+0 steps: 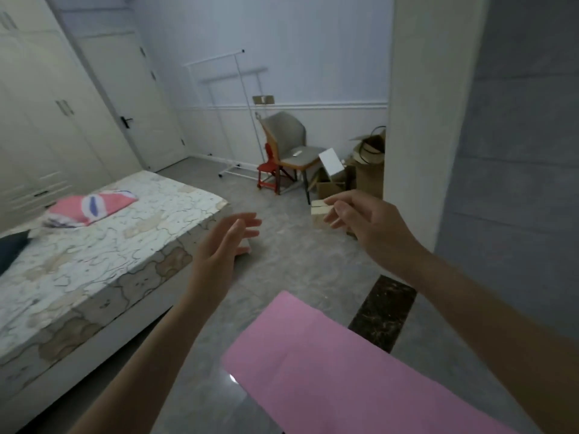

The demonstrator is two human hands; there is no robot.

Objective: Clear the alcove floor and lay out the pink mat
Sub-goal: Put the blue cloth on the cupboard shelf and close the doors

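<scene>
Pink mat (329,371) lies flat and smooth on grey floor (282,270) — both hands' fingers (247,223) loosely spread, holding nothing.

Both bare forearms reach forward from 6 o'clock. The left hand (224,245) is held edge-on, fingers straight and together, pointing toward 2 o'clock. The right hand (366,222) at 1 o'clock shows its back, fingers loosely curled, holding nothing.
</scene>
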